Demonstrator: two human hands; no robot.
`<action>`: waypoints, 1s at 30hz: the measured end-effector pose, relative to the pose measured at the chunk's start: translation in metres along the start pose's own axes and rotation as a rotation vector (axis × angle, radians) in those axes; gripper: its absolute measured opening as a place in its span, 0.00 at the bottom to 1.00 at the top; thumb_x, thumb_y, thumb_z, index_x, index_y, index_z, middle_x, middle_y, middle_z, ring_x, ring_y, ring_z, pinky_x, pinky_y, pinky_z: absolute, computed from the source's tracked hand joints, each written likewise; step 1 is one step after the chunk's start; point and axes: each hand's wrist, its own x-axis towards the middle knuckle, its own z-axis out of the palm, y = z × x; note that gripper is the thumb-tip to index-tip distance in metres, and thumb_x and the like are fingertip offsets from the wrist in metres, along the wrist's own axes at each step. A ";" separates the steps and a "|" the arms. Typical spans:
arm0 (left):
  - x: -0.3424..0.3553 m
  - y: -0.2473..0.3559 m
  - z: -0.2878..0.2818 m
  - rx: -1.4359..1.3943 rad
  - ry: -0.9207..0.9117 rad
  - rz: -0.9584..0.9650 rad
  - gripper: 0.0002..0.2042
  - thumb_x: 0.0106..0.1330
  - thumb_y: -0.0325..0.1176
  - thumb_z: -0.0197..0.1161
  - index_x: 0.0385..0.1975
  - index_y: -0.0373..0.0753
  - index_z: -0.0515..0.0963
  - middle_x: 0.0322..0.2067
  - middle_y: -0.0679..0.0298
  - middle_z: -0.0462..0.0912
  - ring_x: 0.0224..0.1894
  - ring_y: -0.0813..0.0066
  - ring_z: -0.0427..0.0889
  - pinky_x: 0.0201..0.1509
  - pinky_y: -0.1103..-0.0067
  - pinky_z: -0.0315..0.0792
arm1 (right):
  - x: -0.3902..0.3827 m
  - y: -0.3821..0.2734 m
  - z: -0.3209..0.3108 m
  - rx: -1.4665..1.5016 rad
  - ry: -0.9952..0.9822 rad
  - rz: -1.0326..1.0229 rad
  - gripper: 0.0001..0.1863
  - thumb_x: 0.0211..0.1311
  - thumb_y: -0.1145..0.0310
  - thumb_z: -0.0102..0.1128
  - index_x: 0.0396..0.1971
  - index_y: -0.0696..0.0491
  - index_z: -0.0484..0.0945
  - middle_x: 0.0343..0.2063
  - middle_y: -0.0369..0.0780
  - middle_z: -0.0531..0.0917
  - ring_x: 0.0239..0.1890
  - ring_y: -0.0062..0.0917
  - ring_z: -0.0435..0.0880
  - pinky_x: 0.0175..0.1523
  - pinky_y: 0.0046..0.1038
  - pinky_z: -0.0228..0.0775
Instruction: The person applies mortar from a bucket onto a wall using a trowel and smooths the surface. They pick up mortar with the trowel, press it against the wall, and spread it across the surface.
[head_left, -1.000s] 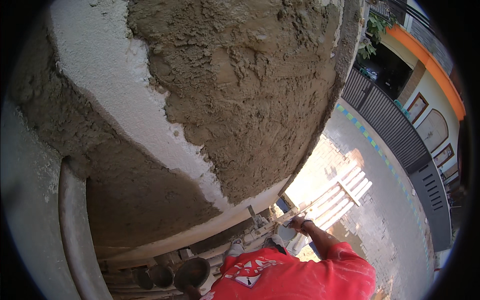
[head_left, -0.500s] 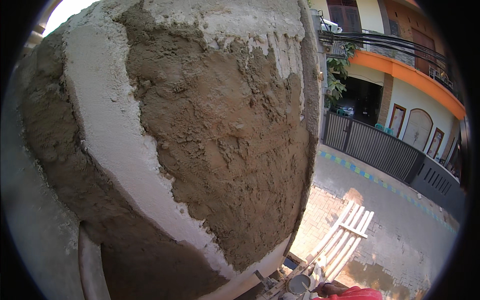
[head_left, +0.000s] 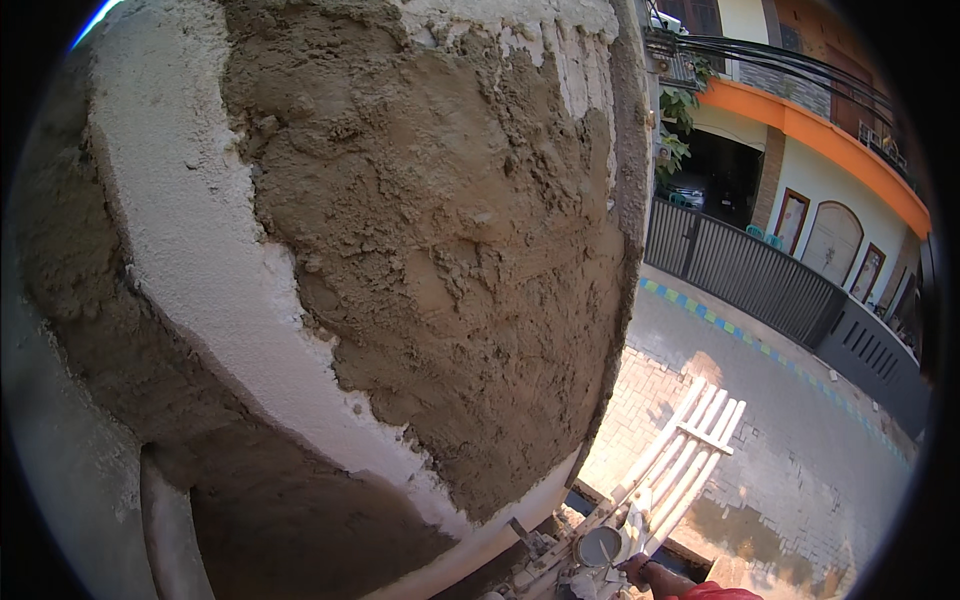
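Note:
A curved wall fills most of the view, covered with rough wet brown mortar [head_left: 450, 250] beside a band of pale dry plaster [head_left: 200, 250]. At the bottom edge my right hand [head_left: 640, 572] comes out of a red sleeve [head_left: 712, 591]. It rests right next to a small round grey tin [head_left: 600, 546] that sits among rubble at the foot of the wall. The hand is small and partly cut off, so its grip is unclear. My left hand is out of view.
A white ladder-like frame [head_left: 695, 450] lies on the brick paving [head_left: 650, 400] below. A grey pipe [head_left: 170, 530] runs down at the lower left. Beyond the road [head_left: 800, 450] stand a black fence [head_left: 760, 290] and an orange-trimmed building [head_left: 830, 140].
The view has tilted upward along the wall. The red-sleeved arm and body have slid down to the bottom edge, and more of the building and fence shows at the right.

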 end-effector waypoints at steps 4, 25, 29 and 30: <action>-0.005 -0.031 -0.010 -0.060 -0.007 -0.079 0.21 0.58 0.37 0.63 0.50 0.41 0.69 0.45 0.56 0.72 0.44 0.59 0.73 0.41 0.60 0.72 | -0.011 0.000 0.033 0.175 0.090 0.069 0.42 0.36 0.73 0.65 0.61 0.40 0.69 0.47 0.40 0.83 0.50 0.35 0.81 0.53 0.30 0.75; -0.178 -0.246 -0.240 -0.644 0.797 -0.652 0.19 0.57 0.36 0.63 0.48 0.40 0.69 0.43 0.59 0.72 0.40 0.63 0.73 0.36 0.59 0.72 | -0.089 -0.092 0.110 1.546 0.082 0.619 0.10 0.62 0.65 0.55 0.34 0.56 0.78 0.16 0.39 0.76 0.16 0.26 0.76 0.20 0.30 0.70; -0.241 -0.294 -0.235 -0.707 0.975 -0.676 0.18 0.57 0.35 0.62 0.46 0.40 0.70 0.42 0.60 0.72 0.41 0.63 0.73 0.35 0.59 0.72 | -0.073 -0.079 0.083 1.469 0.013 0.573 0.14 0.62 0.63 0.55 0.39 0.58 0.75 0.15 0.39 0.75 0.14 0.26 0.75 0.19 0.31 0.69; -0.234 -0.288 -0.243 -0.676 1.000 -0.686 0.16 0.58 0.34 0.62 0.45 0.40 0.71 0.42 0.60 0.72 0.42 0.62 0.73 0.34 0.59 0.71 | -0.078 -0.084 0.070 1.510 0.007 0.564 0.13 0.62 0.64 0.55 0.39 0.59 0.75 0.15 0.38 0.74 0.14 0.26 0.74 0.18 0.31 0.67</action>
